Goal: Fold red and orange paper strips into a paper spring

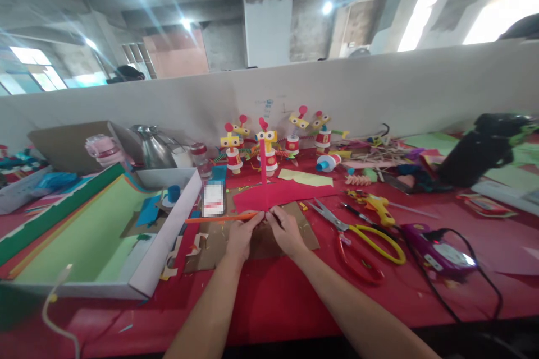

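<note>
Two narrow paper strips meet at my fingertips in the middle of the table. The orange paper strip (219, 218) stretches out to the left from my left hand (242, 233), whose thumb and fingers pinch it near its end. The red paper strip (263, 165) runs away from me, and my right hand (286, 230) is closed on its near end. Both hands touch at the fingertips, which hide how the strips join. Under them lies a piece of brown cardboard (309, 231). Just beyond is a sheet of red paper (244, 202).
Scissors (357, 235) with yellow and red handles lie open at right, near a yellow glue gun (379, 207) and a purple power box (438, 252) with cables. A white box (143, 269) of coloured paper stands left. Several paper-cup figures (233, 158) line the partition.
</note>
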Tool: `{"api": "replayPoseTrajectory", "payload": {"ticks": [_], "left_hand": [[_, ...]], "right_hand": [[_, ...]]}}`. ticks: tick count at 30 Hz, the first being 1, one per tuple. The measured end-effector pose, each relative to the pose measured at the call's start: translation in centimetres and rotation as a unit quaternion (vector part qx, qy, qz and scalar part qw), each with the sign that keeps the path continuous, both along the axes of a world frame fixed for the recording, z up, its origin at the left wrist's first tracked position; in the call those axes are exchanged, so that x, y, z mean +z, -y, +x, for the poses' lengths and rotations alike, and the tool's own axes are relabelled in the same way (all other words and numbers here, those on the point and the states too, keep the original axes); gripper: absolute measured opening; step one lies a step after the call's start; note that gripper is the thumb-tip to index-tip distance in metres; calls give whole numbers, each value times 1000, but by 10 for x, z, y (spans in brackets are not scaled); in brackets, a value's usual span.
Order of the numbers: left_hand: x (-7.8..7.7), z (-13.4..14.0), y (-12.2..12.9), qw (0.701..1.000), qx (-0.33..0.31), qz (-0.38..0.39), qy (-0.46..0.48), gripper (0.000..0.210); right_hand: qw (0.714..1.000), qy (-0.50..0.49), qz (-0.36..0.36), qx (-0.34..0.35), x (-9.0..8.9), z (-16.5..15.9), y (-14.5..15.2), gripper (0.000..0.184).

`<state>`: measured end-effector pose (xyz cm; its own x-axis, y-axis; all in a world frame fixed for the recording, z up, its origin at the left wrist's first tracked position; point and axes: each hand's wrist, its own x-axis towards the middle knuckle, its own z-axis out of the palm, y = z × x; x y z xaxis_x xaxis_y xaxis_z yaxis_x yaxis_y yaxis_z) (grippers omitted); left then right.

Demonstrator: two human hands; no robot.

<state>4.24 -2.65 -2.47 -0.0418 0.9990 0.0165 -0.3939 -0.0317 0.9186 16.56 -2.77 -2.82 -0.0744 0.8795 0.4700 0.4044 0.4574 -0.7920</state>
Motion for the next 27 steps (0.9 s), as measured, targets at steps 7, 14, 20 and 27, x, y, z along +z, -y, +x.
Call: {"api": "replayPoseTrajectory", "payload": {"ticks": [7,14,20,27], "left_hand": [[0,-3,0,1000,9,2,-24,21],[-1,-4,0,999,20,-7,-39,21],[-1,-2,0,999,22,-4,-45,24],[-4,-2,-2,999,18,-35,-24,25]], "right_hand": [[999,-30,-12,11,3,-1,4,21],[998,-56,-14,16,1,-4,2,22],[990,-135,-31,23,4,-5,0,20],[977,-197,-74,35,-1,-2,-5,19]]}}
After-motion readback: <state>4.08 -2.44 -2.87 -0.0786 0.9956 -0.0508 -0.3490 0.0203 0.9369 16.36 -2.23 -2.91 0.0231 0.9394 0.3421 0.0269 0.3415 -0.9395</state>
